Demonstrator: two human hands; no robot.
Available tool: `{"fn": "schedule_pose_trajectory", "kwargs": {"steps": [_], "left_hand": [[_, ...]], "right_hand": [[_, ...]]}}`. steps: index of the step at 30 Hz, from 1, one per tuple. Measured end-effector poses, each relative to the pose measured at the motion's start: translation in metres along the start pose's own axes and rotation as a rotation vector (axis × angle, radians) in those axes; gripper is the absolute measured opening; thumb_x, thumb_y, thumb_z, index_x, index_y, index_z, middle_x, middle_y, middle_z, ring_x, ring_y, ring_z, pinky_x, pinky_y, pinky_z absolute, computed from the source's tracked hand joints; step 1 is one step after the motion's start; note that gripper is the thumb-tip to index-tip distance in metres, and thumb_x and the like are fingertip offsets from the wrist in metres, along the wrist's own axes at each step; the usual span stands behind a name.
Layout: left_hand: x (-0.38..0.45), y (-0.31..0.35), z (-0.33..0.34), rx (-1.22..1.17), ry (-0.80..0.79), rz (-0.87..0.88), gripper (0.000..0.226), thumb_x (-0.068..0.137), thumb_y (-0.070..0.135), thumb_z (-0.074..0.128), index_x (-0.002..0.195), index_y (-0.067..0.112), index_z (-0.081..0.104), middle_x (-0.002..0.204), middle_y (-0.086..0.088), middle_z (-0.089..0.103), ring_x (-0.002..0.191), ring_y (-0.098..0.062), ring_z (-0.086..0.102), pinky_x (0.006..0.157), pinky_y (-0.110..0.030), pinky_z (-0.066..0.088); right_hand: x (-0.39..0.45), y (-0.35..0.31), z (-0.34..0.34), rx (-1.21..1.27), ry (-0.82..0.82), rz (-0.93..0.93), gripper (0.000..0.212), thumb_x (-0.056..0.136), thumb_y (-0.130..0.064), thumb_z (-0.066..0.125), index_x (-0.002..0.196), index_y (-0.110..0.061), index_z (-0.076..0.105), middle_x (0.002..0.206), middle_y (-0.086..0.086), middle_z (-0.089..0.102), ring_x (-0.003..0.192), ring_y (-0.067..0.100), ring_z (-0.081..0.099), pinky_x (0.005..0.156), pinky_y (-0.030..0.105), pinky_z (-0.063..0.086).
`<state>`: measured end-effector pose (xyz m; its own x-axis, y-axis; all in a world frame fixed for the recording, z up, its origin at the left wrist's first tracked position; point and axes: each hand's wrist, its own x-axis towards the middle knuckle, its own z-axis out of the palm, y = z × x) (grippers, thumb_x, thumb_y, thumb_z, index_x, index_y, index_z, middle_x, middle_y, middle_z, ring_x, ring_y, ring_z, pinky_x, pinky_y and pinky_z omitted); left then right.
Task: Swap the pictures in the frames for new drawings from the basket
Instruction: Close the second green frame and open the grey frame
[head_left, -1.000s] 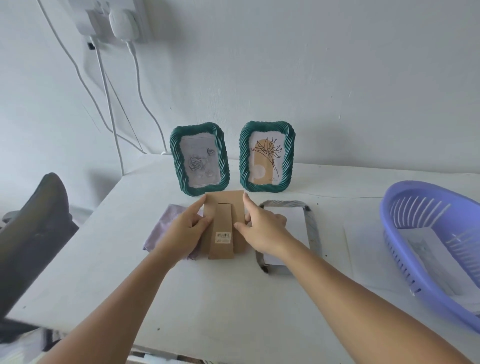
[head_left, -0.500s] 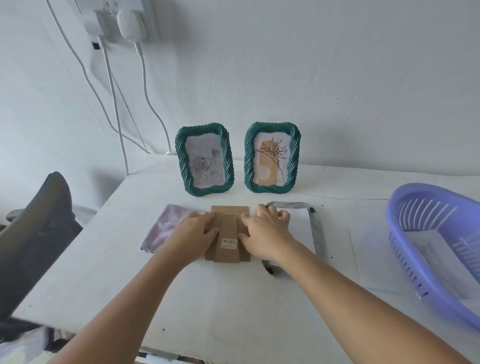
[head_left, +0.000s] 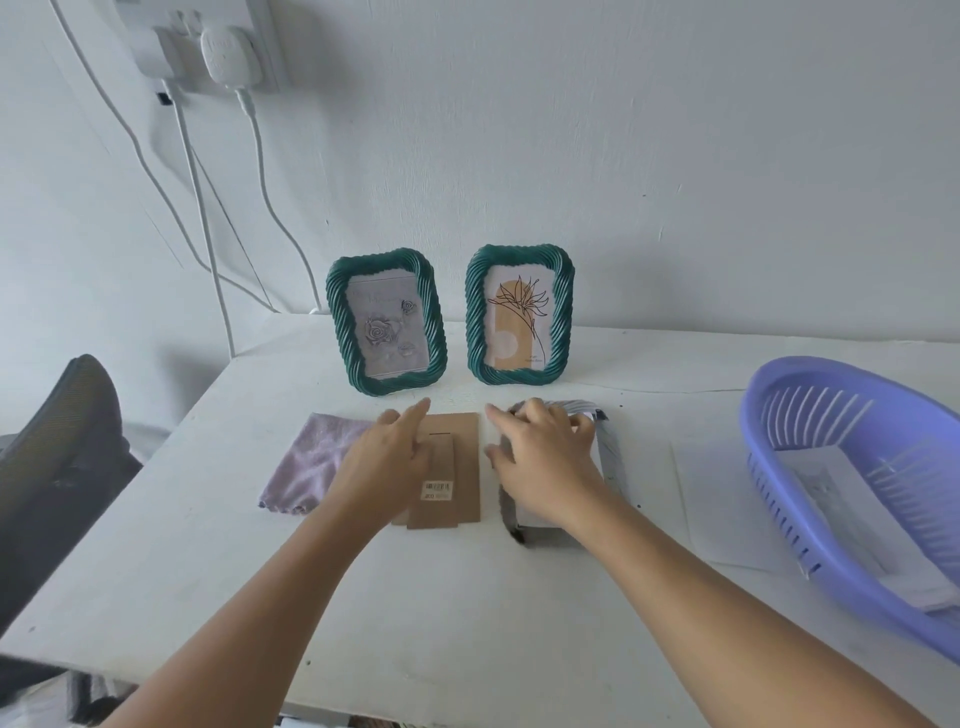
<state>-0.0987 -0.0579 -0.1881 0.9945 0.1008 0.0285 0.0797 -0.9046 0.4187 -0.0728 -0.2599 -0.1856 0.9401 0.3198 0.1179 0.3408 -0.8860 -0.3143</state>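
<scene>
Two green twisted-rim frames stand against the wall: the left frame (head_left: 385, 322) shows a grey rose picture, the right frame (head_left: 519, 316) a line-drawn flower. A brown cardboard frame back (head_left: 457, 467) with a barcode sticker lies flat on the table in front of them. My left hand (head_left: 384, 457) is over its left edge with fingers extended. My right hand (head_left: 545, 452) hovers, fingers spread, over a silver frame (head_left: 610, 457) lying flat with a white sheet in it. The purple basket (head_left: 831, 441) at the right holds paper sheets.
A lilac cloth (head_left: 306, 462) lies left of the cardboard back. A loose white sheet (head_left: 717, 499) lies between the silver frame and the basket. Chargers and cables hang on the wall at upper left. A dark chair back (head_left: 57, 441) stands at the table's left.
The cardboard back, held up by both hands a second ago, now lies flat. My left hand has opened over its edge and my right hand has moved right over the silver frame.
</scene>
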Motion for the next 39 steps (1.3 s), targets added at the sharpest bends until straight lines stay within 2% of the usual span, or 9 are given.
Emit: {"fn": "schedule_pose_trajectory", "kwargs": {"steps": [5,10,13,15,19,22,24,28,39], "left_hand": [[0.008,0.041,0.012,0.021,-0.026,0.109,0.054,0.103,0.039,0.044,0.155,0.035,0.033,0.114,0.001,0.067,0.107,-0.025,0.062,0.09,-0.041,0.051],[0.016,0.068,0.028,0.053,-0.088,0.126,0.051,0.101,0.035,0.043,0.152,0.032,0.037,0.117,-0.004,0.071,0.11,-0.029,0.063,0.083,-0.039,0.052],[0.02,0.071,0.034,0.008,-0.109,0.116,0.031,0.099,0.03,0.045,0.127,0.03,0.059,0.098,-0.001,0.072,0.095,-0.028,0.065,0.074,-0.038,0.054],[0.022,0.071,0.036,-0.008,-0.125,0.117,0.019,0.098,0.026,0.048,0.109,0.025,0.063,0.083,0.002,0.069,0.083,-0.025,0.064,0.067,-0.036,0.053],[0.024,0.07,0.037,-0.031,-0.132,0.127,0.02,0.099,0.023,0.053,0.115,0.023,0.065,0.074,0.005,0.068,0.074,-0.019,0.063,0.057,-0.029,0.042],[0.024,0.069,0.038,-0.042,-0.13,0.12,0.022,0.098,0.023,0.054,0.118,0.025,0.064,0.074,0.006,0.068,0.076,-0.02,0.063,0.058,-0.029,0.043],[0.025,0.068,0.039,-0.045,-0.127,0.118,0.023,0.098,0.024,0.054,0.118,0.024,0.064,0.074,0.005,0.068,0.078,-0.021,0.064,0.063,-0.032,0.047],[0.026,0.067,0.041,-0.049,-0.129,0.115,0.025,0.098,0.023,0.054,0.121,0.022,0.064,0.073,0.003,0.067,0.079,-0.023,0.063,0.066,-0.033,0.048],[0.023,0.071,0.035,-0.072,-0.149,0.106,0.033,0.099,0.022,0.053,0.13,0.02,0.062,0.08,0.0,0.071,0.084,-0.023,0.065,0.077,-0.038,0.056]], "right_hand": [[-0.012,0.037,-0.012,-0.03,0.039,0.135,0.052,0.101,-0.047,0.045,0.151,-0.041,0.037,0.13,-0.004,0.052,0.127,0.022,0.047,0.105,0.047,0.022],[-0.026,0.066,-0.019,-0.046,0.076,0.244,0.052,0.099,-0.05,0.047,0.149,-0.041,0.039,0.119,-0.006,0.056,0.114,0.02,0.055,0.103,0.046,0.025],[-0.031,0.075,-0.018,-0.045,0.049,0.276,0.053,0.095,-0.054,0.049,0.146,-0.042,0.039,0.113,-0.006,0.057,0.109,0.02,0.058,0.1,0.046,0.025],[-0.032,0.078,-0.016,-0.031,0.048,0.286,0.049,0.092,-0.055,0.051,0.138,-0.043,0.044,0.103,-0.008,0.056,0.102,0.02,0.059,0.097,0.045,0.026],[-0.031,0.082,-0.012,-0.018,0.086,0.293,0.043,0.086,-0.055,0.057,0.126,-0.04,0.051,0.091,-0.01,0.057,0.092,0.018,0.061,0.091,0.042,0.029],[-0.031,0.084,-0.012,0.02,0.118,0.299,0.035,0.085,-0.051,0.062,0.116,-0.037,0.055,0.087,-0.01,0.057,0.089,0.016,0.062,0.084,0.038,0.025],[-0.031,0.085,-0.013,0.034,0.125,0.299,0.036,0.086,-0.049,0.063,0.119,-0.037,0.056,0.085,-0.01,0.057,0.087,0.016,0.061,0.082,0.037,0.023],[-0.031,0.086,-0.014,0.072,0.089,0.312,0.054,0.091,-0.044,0.063,0.141,-0.042,0.046,0.09,-0.009,0.058,0.093,0.017,0.061,0.088,0.04,0.028],[-0.032,0.085,-0.016,0.07,0.146,0.277,0.05,0.094,-0.04,0.061,0.142,-0.041,0.047,0.093,-0.009,0.057,0.097,0.018,0.059,0.086,0.039,0.025]]}}
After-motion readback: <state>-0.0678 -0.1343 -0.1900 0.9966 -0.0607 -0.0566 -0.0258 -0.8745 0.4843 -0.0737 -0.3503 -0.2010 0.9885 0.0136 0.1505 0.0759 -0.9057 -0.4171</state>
